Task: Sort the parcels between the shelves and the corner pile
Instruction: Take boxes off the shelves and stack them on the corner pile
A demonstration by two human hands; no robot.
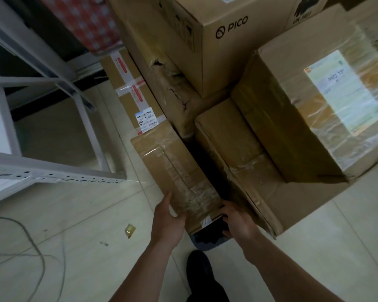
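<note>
A long brown cardboard parcel (172,168) wrapped in clear tape lies in front of me, pointing away toward the pile. My left hand (167,216) grips its near left edge, thumb on top. My right hand (236,221) holds its near right corner, fingers curled round the end. The corner pile fills the right: a large flat box (244,162), a taped box with a pale label (319,105) on it, and a PICO box (223,35) behind. White metal shelves (52,171) stand at the left.
A torn box (172,83) and a box with red tape and a barcode label (135,94) stand behind the held parcel. A red patterned package (85,20) leans at top left. Grey cables (31,247) and a yellow scrap (129,230) lie on the tiled floor. My shoe (200,264) is below.
</note>
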